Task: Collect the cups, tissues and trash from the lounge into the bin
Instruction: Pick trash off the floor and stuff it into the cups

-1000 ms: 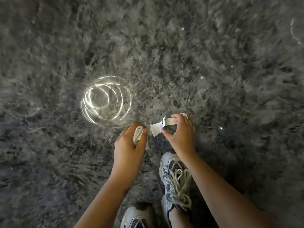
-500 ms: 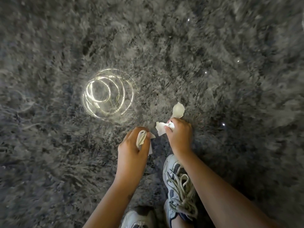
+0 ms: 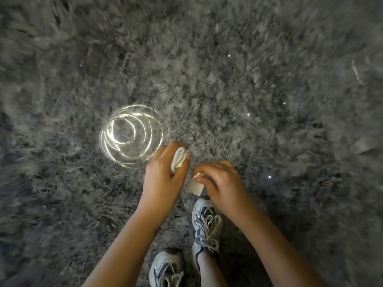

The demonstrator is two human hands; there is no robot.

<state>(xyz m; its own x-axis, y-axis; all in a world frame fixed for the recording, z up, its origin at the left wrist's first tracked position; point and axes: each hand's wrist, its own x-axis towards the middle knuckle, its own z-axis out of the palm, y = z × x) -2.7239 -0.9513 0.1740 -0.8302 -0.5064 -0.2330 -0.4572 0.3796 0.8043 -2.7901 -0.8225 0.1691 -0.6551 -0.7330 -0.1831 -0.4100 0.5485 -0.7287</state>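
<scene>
Right hand (image 3: 223,183) now nearer the sneaker (image 3: 207,224), fingers (image 3: 210,168) around paper scraps (image 3: 193,186); left hand's (image 3: 163,175) fingers around tissue (image 3: 178,159), beside clear cup (image 3: 130,137).

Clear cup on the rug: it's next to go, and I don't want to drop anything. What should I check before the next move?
1. Grip of the left hand on the tissue: ok, fingers curled round it.
2. Grip of the right hand on the paper scrap: ok, pinched, though part hangs below the fingers.
3. A hand free for the clear cup: not ok, both are full.
4. Cup reachable: ok, it stands on the rug beside the left hand, nothing on it.
5. Where the bin is: cannot tell, none in view.
6. No further scraps on the rug: cannot tell, blurred; a few bright specks show at right.
</scene>
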